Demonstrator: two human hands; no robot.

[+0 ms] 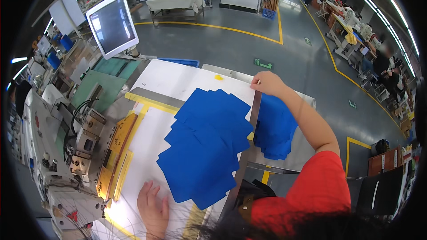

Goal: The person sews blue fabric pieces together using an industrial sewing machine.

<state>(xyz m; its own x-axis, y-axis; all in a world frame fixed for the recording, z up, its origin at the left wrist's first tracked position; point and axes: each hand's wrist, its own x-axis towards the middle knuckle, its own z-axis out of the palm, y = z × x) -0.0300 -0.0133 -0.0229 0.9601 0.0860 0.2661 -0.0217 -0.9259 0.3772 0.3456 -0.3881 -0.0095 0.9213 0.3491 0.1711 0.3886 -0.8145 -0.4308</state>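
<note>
A fanned-out pile of blue fabric pieces [204,146] lies on the white work surface [164,73] in front of me. My left hand [152,206] rests palm down on that surface, just left of the pile's near end. Its fingers are slightly apart and hold nothing. Out at the right edge of the surface is my right hand [266,83], beyond the pile. Its fingers are curled and pressed together; whatever they may grip is too small to make out. Below that hand, a second stack of blue fabric pieces [273,126] lies on a lower side table [304,102].
At left stands a sewing machine [84,151] beside a yellow-taped guide strip [120,155]. A screen [113,24] rises behind it. A small yellow scrap [218,77] lies near the far edge. Farther right, a person [383,62] sits among workbenches.
</note>
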